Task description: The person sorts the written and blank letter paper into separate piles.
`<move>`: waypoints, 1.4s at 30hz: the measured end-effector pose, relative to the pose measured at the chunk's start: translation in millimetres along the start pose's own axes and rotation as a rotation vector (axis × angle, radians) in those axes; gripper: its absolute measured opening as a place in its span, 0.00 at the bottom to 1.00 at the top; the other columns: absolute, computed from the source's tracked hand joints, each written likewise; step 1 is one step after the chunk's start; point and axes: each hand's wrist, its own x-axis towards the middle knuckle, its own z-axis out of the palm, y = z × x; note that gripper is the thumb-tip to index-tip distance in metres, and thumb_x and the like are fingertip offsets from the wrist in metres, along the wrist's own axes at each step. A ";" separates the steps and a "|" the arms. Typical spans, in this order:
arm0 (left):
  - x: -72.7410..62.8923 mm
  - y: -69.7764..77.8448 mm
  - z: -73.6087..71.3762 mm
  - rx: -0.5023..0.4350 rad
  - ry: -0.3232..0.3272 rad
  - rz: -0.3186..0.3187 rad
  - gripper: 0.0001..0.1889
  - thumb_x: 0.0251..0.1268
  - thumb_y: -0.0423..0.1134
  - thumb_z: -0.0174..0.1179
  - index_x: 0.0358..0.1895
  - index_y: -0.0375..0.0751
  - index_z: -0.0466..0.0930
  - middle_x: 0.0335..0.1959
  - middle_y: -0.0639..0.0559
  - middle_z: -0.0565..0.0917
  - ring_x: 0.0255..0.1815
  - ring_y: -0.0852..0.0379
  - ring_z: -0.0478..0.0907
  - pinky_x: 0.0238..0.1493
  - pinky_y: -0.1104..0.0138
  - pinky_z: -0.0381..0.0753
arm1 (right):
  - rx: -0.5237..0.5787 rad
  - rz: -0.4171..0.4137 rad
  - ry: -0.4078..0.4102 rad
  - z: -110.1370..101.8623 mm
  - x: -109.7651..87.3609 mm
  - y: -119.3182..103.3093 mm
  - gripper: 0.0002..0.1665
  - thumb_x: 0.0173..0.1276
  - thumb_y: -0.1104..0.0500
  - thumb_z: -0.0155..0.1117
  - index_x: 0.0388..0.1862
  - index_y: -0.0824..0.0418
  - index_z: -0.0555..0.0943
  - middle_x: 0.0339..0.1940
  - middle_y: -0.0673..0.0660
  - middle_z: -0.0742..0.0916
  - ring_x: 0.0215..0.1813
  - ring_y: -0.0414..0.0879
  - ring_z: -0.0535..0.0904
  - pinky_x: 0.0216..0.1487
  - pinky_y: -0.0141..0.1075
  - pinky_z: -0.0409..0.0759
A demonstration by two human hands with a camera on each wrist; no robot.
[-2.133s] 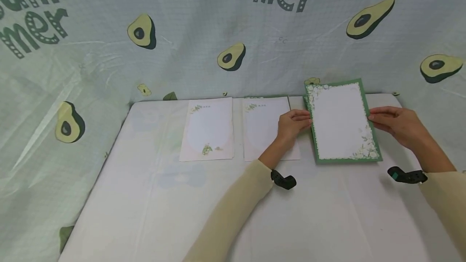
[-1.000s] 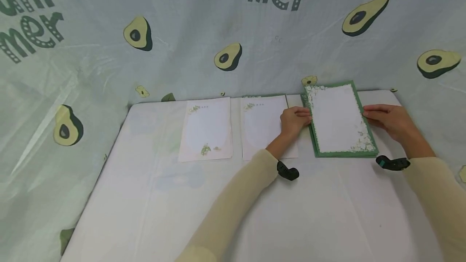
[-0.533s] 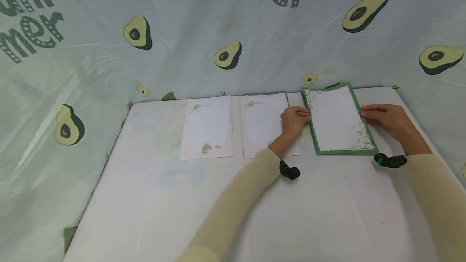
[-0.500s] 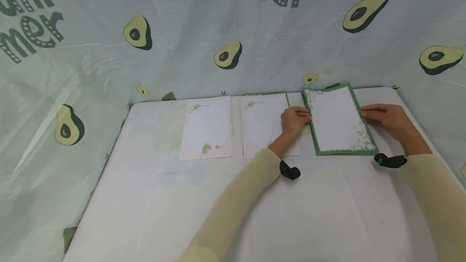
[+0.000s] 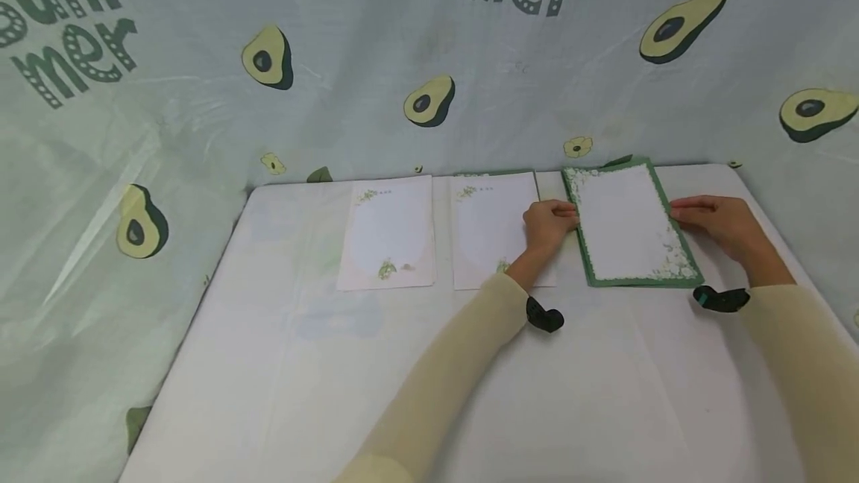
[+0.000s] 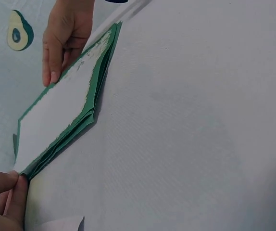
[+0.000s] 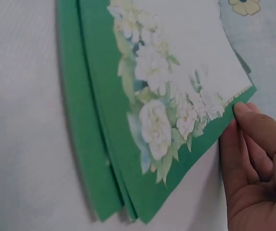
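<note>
A stack of green-bordered sheets of paper (image 5: 624,222), printed with white flowers, is at the right of the table's far side. My left hand (image 5: 549,226) pinches its left edge; in the left wrist view, the thumb is above and a finger below. On the right edge, my right hand (image 5: 721,226) has its thumb on top and its fingers beneath, as the right wrist view shows. Several sheets (image 6: 92,115) lie in slightly uneven layers, the top one a little raised at the right hand's side. Whether my hands grip only the upper sheets I cannot tell.
A pale sheet (image 5: 388,233) with a small plant print lies at the far left. Beside it another pale sheet (image 5: 486,222) lies over a green-edged one, partly behind my left wrist. A white cloth covers the table (image 5: 570,386); an avocado-print curtain (image 5: 349,51) hangs behind.
Both hands have lowered the green-bordered sheets slightly and drawn them a little left since about two seconds ago. Over the last half second hands and sheets barely move; the view shifts slightly.
</note>
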 end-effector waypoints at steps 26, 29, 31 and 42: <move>0.8 -0.6 0.7 0.091 0.069 0.027 0.11 0.60 0.27 0.72 0.46 0.33 0.89 0.36 0.48 0.91 0.37 0.59 0.88 0.35 0.81 0.81 | -0.200 -0.033 0.056 -1.6 -5.3 -11.8 0.37 0.72 0.40 0.65 0.62 0.70 0.79 0.41 0.46 0.89 0.36 0.22 0.75 0.38 0.25 0.76; 2.0 3.9 -7.4 0.071 0.038 0.079 0.11 0.61 0.25 0.70 0.47 0.31 0.89 0.37 0.45 0.91 0.39 0.57 0.88 0.37 0.81 0.81 | -0.278 -0.047 0.065 -3.8 -7.4 -19.9 0.37 0.75 0.40 0.61 0.61 0.73 0.79 0.48 0.63 0.90 0.33 0.21 0.74 0.36 0.26 0.75; 2.0 8.5 -16.9 0.041 0.006 0.100 0.11 0.61 0.25 0.69 0.48 0.29 0.88 0.39 0.43 0.91 0.40 0.56 0.88 0.38 0.80 0.82 | -0.310 -0.074 0.075 -3.5 -8.8 -24.7 0.35 0.77 0.42 0.59 0.60 0.74 0.79 0.50 0.69 0.88 0.31 0.20 0.73 0.34 0.24 0.74; 0.3 6.8 -80.1 0.002 -0.057 0.157 0.13 0.66 0.25 0.65 0.53 0.27 0.85 0.43 0.40 0.90 0.45 0.50 0.88 0.41 0.74 0.87 | -0.362 -0.249 0.112 24.2 -34.6 -46.0 0.20 0.81 0.55 0.56 0.56 0.71 0.82 0.49 0.72 0.87 0.33 0.20 0.76 0.32 0.16 0.73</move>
